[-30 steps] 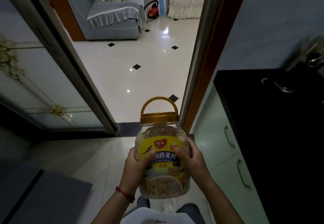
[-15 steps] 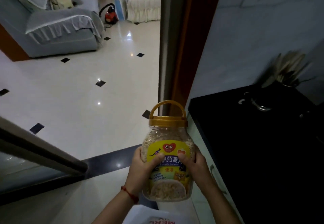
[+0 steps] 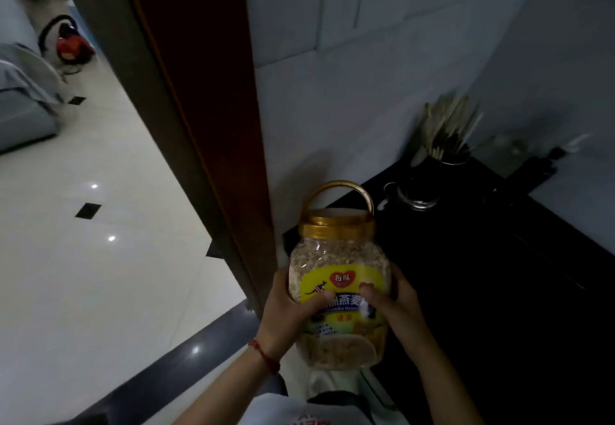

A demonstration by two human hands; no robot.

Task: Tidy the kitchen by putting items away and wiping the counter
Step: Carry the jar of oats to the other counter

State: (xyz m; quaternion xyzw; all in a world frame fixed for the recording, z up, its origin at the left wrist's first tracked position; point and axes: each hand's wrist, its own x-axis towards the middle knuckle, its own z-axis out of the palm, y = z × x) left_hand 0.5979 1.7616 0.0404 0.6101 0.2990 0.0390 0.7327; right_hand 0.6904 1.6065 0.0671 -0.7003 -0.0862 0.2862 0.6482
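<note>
A clear plastic oatmeal jar point(image 3: 337, 265) with a gold lid, an upright loop handle and a yellow label is held upright in front of me. My left hand point(image 3: 286, 314) grips its left side and my right hand point(image 3: 394, 305) grips its right side, thumbs across the label. The jar hangs at the near left corner of the black counter point(image 3: 482, 275), which runs away to the right.
A utensil holder with chopsticks point(image 3: 446, 138) stands at the counter's far end by the tiled wall, with a metal lid or ring point(image 3: 412, 195) in front of it. A dark wooden door frame point(image 3: 199, 108) stands left. Beyond it lie a glossy tiled floor, a sofa and a red vacuum point(image 3: 70, 48).
My view has swung right, from the doorway toward the counter and wall. The jar stays in both hands and now sits over the counter's corner.
</note>
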